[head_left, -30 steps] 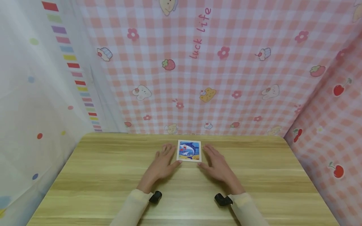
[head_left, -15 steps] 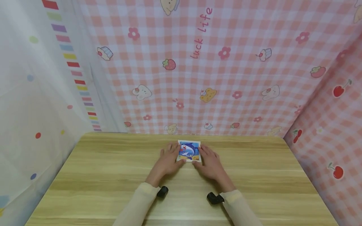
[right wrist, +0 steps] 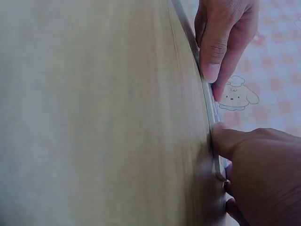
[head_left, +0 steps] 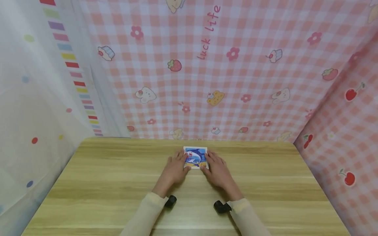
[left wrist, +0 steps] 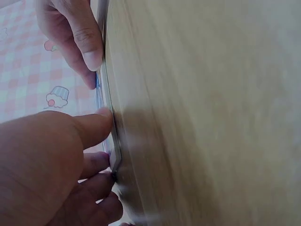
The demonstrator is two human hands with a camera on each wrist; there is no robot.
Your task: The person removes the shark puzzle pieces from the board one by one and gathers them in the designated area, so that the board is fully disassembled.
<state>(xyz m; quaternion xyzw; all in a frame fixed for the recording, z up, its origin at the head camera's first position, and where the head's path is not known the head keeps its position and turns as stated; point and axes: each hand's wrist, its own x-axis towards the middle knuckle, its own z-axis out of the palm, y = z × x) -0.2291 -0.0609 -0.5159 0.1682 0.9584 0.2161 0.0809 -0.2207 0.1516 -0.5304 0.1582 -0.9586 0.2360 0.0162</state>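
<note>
Near the back of the wooden table lies a small square picture board (head_left: 196, 158), white-bordered, with a blue and white whale-like sea animal on it. My left hand (head_left: 174, 168) holds its left side, thumb at the near edge and a finger over the border. The right side is held the same way by my right hand (head_left: 218, 168). In the left wrist view the left thumb (left wrist: 96, 127) meets the board's thin edge, with bent fingers at the corner. The right wrist view has the right thumb (right wrist: 223, 134) on that edge; its other fingers are partly hidden.
The wooden table (head_left: 103, 183) ends at a pink checked cloth (head_left: 159, 75) hung close behind the board. A white dotted cloth (head_left: 38, 114) hangs on the left, a cherry-patterned one (head_left: 348, 131) on the right. Black wrist devices sit at both cuffs.
Both hands have moved inward from beside the board onto its sides, fingers and thumbs now on it. The board lies in the same place; the view has shifted slightly.
</note>
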